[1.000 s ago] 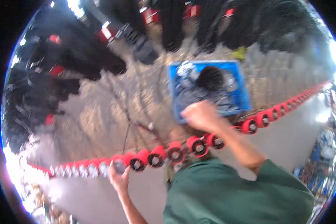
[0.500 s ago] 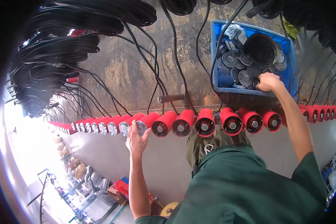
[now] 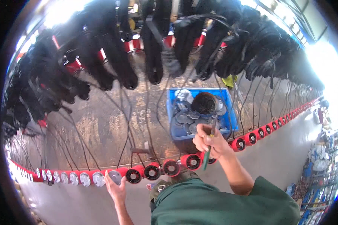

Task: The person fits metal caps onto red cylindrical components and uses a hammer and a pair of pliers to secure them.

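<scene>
A row of red cylinders with open, dark ends (image 3: 152, 171) runs along the table's near edge; those farther left carry round silver caps (image 3: 85, 179). My left hand (image 3: 115, 191) holds the metal end cap (image 3: 115, 177) of one cylinder, thumb and fingers at opposite sides of its rim. Raised in front of the blue bin (image 3: 182, 137), my right hand (image 3: 210, 142) is closed around a screwdriver (image 3: 206, 159) with a green and yellow handle. Its shaft points toward the bin. Loose metal caps (image 3: 182, 118) and a dark round can (image 3: 204, 103) are in the bin.
Bundles of black cable (image 3: 154, 56) hang above the table, their leads running down to the cylinders. A hammer (image 3: 139, 150) lies on the worn tabletop (image 3: 101, 131) behind the row. Shelving with assorted goods (image 3: 317, 176) stands at far right.
My right hand has come out of the bin and now shows a screwdriver. My left hand stays at the same cap. The view has tilted up, showing more of the hanging cables.
</scene>
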`<state>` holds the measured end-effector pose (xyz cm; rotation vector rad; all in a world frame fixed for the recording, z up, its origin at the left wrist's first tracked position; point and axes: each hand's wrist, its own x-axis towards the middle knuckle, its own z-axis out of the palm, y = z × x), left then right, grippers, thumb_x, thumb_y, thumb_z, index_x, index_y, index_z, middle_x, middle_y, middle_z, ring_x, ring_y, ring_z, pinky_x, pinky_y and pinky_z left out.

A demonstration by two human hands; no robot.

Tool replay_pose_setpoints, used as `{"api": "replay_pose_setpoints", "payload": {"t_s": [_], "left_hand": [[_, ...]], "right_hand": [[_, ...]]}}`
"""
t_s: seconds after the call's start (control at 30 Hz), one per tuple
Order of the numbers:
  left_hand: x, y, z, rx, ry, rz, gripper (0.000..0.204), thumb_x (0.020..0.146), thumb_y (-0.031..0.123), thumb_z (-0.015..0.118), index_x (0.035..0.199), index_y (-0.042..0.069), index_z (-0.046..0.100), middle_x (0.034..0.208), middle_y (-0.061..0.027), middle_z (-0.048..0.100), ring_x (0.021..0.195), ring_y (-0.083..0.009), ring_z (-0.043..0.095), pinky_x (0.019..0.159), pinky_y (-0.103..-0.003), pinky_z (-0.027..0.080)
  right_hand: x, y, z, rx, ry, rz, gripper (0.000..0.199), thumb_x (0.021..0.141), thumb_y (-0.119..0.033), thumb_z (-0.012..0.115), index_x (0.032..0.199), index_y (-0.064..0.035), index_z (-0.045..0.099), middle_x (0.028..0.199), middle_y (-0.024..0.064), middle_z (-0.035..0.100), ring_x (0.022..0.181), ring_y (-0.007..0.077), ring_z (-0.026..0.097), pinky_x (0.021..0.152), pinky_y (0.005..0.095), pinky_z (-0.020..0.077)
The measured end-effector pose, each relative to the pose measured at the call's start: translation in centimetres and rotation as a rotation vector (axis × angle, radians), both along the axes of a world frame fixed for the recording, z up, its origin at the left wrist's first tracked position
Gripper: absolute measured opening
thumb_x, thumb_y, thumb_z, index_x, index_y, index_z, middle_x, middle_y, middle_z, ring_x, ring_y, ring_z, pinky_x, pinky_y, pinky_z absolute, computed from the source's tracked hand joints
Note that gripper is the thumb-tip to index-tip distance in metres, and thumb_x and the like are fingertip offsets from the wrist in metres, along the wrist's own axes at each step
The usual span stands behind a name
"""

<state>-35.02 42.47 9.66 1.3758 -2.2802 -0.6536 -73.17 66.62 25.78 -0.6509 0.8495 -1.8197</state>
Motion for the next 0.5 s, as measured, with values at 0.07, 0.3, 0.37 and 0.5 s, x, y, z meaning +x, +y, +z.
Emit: {"api": "replay_pose_setpoints", "payload": {"t_s": [0.07, 0.3, 0.37, 0.5], "left_hand": [[-0.1, 0.6, -1.3, -0.010, 0.160, 0.079, 0.090, 0.082, 0.025, 0.089, 0.153, -0.005, 0.043, 0.149, -0.0272, 0.053, 0.142, -0.0441, 0.049, 0.121, -0.051, 0.037], [0.3, 0.7, -5.6, -0.010, 0.671, 0.213, 0.092, 0.070, 0.025, 0.098, 0.146, -0.001, 0.053, 0.141, -0.0199, 0.062, 0.133, -0.0371, 0.059, 0.115, -0.047, 0.045], [-0.7, 0.6, -5.7, -0.026, 0.730, 0.194, 0.093, 0.067, 0.025, 0.100, 0.145, 0.000, 0.054, 0.141, -0.0183, 0.063, 0.130, -0.0348, 0.062, 0.112, -0.045, 0.048], [-1.0, 0.5, -8.2, -0.038, 0.911, 0.231, 0.092, 0.063, 0.021, 0.102, 0.141, 0.007, 0.056, 0.146, -0.0206, 0.062, 0.129, -0.0367, 0.064, 0.109, -0.045, 0.052]], "right_hand": [[2.7, -2.0, 0.3, 0.022, -0.299, 0.000, 0.025, 0.096, -0.027, 0.073, 0.091, -0.0116, 0.054, 0.063, -0.0053, 0.045, 0.059, 0.0069, 0.039, 0.052, 0.0229, 0.0300], [13.8, -8.8, -4.1, 0.393, -0.725, 0.447, 0.076, 0.079, -0.040, 0.077, 0.140, -0.0031, 0.049, 0.114, 0.0074, 0.061, 0.115, 0.0275, 0.062, 0.109, 0.0599, 0.0446], [17.7, -7.6, -3.2, 0.491, -0.774, 0.683, 0.096, 0.074, -0.033, 0.078, 0.157, -0.0068, 0.037, 0.134, 0.0097, 0.054, 0.130, 0.0273, 0.056, 0.110, 0.0584, 0.0459], [21.6, -9.8, 0.9, 1.042, -0.323, 0.985, 0.087, 0.082, -0.005, 0.075, 0.160, -0.0036, 0.037, 0.143, 0.0075, 0.053, 0.122, 0.0167, 0.056, 0.097, 0.0318, 0.0501]]}}
